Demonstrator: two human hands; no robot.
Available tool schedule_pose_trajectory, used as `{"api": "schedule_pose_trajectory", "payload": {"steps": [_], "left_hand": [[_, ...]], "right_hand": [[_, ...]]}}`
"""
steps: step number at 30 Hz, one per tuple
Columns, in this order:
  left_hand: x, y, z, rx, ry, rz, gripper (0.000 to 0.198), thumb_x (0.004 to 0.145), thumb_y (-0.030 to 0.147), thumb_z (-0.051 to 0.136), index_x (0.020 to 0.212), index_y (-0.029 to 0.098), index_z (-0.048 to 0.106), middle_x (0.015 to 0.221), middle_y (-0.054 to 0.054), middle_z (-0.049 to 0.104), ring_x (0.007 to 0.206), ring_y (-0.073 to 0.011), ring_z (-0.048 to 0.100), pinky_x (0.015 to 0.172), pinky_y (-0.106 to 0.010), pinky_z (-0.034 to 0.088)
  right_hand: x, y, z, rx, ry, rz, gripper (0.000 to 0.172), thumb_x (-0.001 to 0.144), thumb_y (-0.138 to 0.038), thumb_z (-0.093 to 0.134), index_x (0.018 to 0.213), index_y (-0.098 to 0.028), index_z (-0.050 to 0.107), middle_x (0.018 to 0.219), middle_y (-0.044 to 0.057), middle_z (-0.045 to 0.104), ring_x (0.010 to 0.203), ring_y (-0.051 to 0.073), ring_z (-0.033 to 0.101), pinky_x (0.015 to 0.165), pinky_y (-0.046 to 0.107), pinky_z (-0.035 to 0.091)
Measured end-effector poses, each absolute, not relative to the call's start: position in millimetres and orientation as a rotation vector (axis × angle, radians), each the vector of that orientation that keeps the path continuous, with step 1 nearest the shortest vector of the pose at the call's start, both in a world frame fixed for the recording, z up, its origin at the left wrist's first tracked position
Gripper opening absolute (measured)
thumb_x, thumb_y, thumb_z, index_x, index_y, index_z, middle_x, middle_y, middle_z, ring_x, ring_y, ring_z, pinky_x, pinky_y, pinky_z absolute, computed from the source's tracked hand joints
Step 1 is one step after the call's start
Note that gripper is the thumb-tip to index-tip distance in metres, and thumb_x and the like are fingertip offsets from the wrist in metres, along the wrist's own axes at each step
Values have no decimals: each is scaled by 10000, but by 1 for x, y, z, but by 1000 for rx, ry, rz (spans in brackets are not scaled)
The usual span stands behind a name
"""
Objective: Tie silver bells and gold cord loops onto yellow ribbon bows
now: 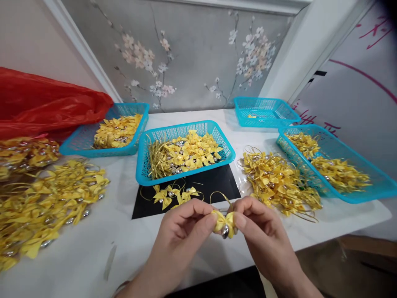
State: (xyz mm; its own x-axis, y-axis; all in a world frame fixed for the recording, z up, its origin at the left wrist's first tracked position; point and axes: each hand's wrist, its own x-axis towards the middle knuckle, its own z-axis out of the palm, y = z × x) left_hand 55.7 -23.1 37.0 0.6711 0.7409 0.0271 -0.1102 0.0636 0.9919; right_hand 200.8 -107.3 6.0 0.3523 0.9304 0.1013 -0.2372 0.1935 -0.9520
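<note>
Both of my hands pinch one small yellow ribbon bow (223, 221) with a silver bead hanging under it and a thin gold loop rising from its top. My left hand (180, 231) grips the bow's left wing between thumb and fingers. My right hand (263, 236) grips the right wing the same way. The bow is held just above the near edge of the white table (93, 252). A few finished bows (173, 194) lie on a black mat (217, 182) just beyond my fingers.
A blue basket (141, 165) of bows and gold cords stands at centre. Two more blue baskets (77, 145) (366, 182) hold bows at left and right; another (263, 108) stands at the back. Loose bow piles (46, 198) (279, 182) flank the mat. A red plastic bag (46, 103) lies far left.
</note>
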Motion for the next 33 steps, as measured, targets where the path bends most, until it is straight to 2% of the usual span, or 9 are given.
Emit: {"api": "schedule_pose_trajectory", "payload": {"steps": [6, 11, 24, 29, 33], "left_hand": [[54, -22, 29, 1281, 606, 705, 168, 913, 321, 637, 789, 214, 679, 771, -10, 632, 712, -132, 558, 645, -228, 470], [53, -19, 25, 1415, 576, 781, 106, 944, 250, 591, 867, 243, 664, 892, -12, 655, 781, -131, 587, 699, -224, 486], [56, -21, 37, 1633, 536, 851, 141, 940, 150, 560, 870, 242, 641, 854, 0, 654, 774, -113, 623, 684, -163, 519], [58, -20, 38, 1686, 614, 915, 159, 927, 119, 561, 870, 242, 645, 856, 9, 659, 818, -107, 627, 739, -143, 519], [59, -21, 39, 1698, 659, 920, 160, 917, 120, 571, 848, 242, 649, 861, 17, 669, 817, -99, 633, 742, -125, 518]], "right_hand": [[194, -103, 10, -1051, -819, 936, 187, 898, -318, 647, 766, -198, 589, 663, -27, 559, 595, 102, 476, 542, 198, 422], [193, -105, 16, -1157, -975, 691, 107, 930, -236, 589, 824, -220, 592, 725, -20, 577, 669, 112, 523, 601, 200, 456], [197, -104, 11, -1233, -1072, 523, 69, 924, -159, 564, 910, -225, 577, 782, -6, 565, 687, 122, 529, 600, 227, 472], [198, -107, 13, -1225, -1223, 252, 138, 892, -94, 567, 982, -199, 581, 751, -1, 554, 685, 137, 547, 611, 254, 486], [195, -104, 14, -1264, -1463, 53, 245, 844, -84, 677, 1062, -161, 598, 823, 46, 662, 681, 151, 582, 606, 280, 499]]}}
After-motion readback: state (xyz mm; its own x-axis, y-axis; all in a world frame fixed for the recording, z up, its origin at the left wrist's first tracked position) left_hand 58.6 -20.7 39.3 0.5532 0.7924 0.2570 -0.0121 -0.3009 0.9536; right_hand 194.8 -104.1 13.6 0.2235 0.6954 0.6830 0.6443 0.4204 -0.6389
